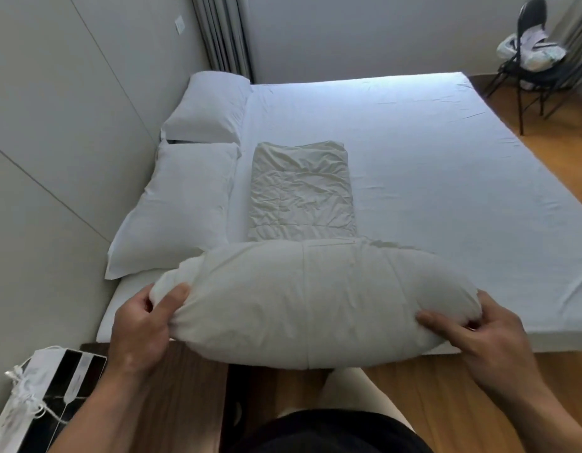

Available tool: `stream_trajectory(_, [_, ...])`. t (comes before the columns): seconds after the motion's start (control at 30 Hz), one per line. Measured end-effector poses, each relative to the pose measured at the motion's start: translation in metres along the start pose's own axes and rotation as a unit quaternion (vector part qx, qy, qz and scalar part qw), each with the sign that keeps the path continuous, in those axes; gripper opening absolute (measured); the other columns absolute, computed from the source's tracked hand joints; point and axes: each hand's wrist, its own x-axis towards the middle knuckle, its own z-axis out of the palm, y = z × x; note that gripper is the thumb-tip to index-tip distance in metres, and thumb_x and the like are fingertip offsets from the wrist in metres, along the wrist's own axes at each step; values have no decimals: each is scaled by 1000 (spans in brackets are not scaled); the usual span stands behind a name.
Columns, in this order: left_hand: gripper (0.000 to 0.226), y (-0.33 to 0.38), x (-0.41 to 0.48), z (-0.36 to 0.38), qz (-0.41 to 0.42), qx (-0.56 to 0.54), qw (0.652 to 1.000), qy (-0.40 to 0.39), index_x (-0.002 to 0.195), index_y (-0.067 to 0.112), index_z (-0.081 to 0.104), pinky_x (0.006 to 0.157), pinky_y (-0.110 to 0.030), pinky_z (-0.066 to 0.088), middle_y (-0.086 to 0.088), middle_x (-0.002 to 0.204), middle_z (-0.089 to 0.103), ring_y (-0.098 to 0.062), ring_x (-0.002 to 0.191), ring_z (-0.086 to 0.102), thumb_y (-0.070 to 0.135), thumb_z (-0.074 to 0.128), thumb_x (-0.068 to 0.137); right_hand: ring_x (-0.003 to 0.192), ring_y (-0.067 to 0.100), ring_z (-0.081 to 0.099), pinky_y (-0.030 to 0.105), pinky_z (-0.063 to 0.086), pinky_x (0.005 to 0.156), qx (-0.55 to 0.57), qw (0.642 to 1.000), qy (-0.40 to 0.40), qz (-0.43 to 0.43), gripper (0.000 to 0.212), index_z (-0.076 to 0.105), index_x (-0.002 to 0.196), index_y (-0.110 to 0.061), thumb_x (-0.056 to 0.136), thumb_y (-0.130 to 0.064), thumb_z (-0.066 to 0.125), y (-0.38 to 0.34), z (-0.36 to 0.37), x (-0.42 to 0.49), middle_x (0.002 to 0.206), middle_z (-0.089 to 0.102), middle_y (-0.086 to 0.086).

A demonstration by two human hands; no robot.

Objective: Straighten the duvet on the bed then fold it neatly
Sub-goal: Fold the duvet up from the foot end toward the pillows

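Nearest, a dark wooden bedside table (185, 387) stood off the bed's near-left corner. Above it the left hand (142, 325) and, toward the near edge's right, the right hand (492, 335) each gripped one end of the duvet (315, 305), fingers and thumbs curled into the cloth. The near part of the duvet was gathered into a thick, puffed bundle, raised at the bed's (430, 191) near edge and overhanging it a little. Beyond the bundle the rest lay flat as a narrow, creased strip running toward the middle of the bed, just beside the near pillow (178, 210). The far pillow (207, 106) sat at the far-left corner, and a chair (531, 60) with clothes on it stood off the far-right corner. The step in hand looked to be bringing the bundle over onto the flat strip. To do it well, both hands should travel level so the ends land together, with the bundle's sides squared to the strip's sides. The bundle looked wider than the strip, so its ends would likely need tucking in. Air should be pressed out on landing. The strip's creases would be better smoothed first, or the fold would trap them.
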Motion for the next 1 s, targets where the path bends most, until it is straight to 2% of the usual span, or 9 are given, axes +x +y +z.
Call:
stream_trajectory(0.13, [32, 46, 75, 36, -55, -142, 988, 18, 87, 2, 72, 84, -42, 51, -17, 98, 73, -30, 90, 67, 31, 79, 76, 68, 12, 68, 28, 53, 57, 16, 999, 21, -24, 37, 71, 77, -11, 56, -38, 86, -33, -3, 96, 72, 73, -1])
stream_trajectory(0.23, [23, 88, 139, 72, -73, -182, 980, 32, 91, 0, 69, 73, -36, 49, -17, 93, 67, -27, 85, 61, 20, 75, 81, 63, 23, 64, 41, 50, 53, 31, 999, 11, -23, 44, 70, 75, -7, 57, -45, 86, -56, -1, 176, 67, 70, 8])
stream_trajectory(0.3, [30, 115, 182, 97, -82, -182, 979, 38, 93, 4, 68, 66, -36, 45, -13, 90, 61, -25, 81, 55, 24, 78, 73, 57, 20, 59, 41, 48, 51, 33, 999, 2, -19, 50, 68, 71, -6, 57, -51, 86, -69, 2, 229, 63, 66, 7])
stream_trajectory(0.37, [21, 139, 223, 118, -95, -185, 977, 53, 84, 4, 70, 65, -38, 45, -12, 89, 63, -24, 79, 56, 19, 79, 72, 51, 13, 53, 38, 46, 53, 39, 999, -7, -10, 52, 65, 67, -4, 59, -51, 86, -83, 6, 277, 55, 59, -2])
stream_trajectory(0.53, [18, 181, 317, 160, -128, -159, 978, 49, 82, 5, 72, 58, -34, 48, -14, 84, 64, -25, 70, 60, 16, 80, 70, 54, 7, 61, 33, 50, 56, 48, 999, -21, 9, 39, 72, 68, -11, 67, -47, 88, -112, 21, 380, 64, 69, -4])
stream_trajectory(0.63, [32, 194, 380, 182, -149, -130, 980, 34, 97, 3, 74, 58, -34, 53, -15, 89, 69, -28, 73, 65, 18, 79, 69, 57, 3, 63, 26, 51, 53, 38, 999, -20, 15, 37, 71, 69, -13, 69, -46, 88, -123, 33, 441, 70, 70, -4])
stream_trajectory(0.83, [33, 183, 487, 235, -205, -55, 977, 0, 100, 8, 75, 61, -36, 57, -15, 96, 72, -33, 81, 67, 21, 73, 70, 80, 18, 68, 42, 56, 75, 11, 996, -15, 88, 47, 72, 73, -11, 63, -54, 89, -106, 77, 544, 81, 72, 0])
stream_trajectory(0.93, [31, 175, 545, 258, -233, -19, 972, -24, 92, 8, 72, 61, -35, 57, -15, 89, 70, -31, 74, 65, 16, 71, 62, 69, 23, 61, 40, 50, 64, 10, 991, -21, 134, 64, 62, 68, -1, 57, -59, 90, -102, 103, 600, 73, 65, 3])
stream_trajectory(1.0, [27, 174, 593, 276, -226, -15, 973, -44, 86, 13, 71, 58, -31, 54, -10, 82, 67, -27, 67, 62, 14, 74, 58, 62, 21, 51, 35, 41, 58, 10, 989, -16, 148, 64, 52, 65, -7, 58, -58, 90, -107, 123, 649, 67, 53, 2])
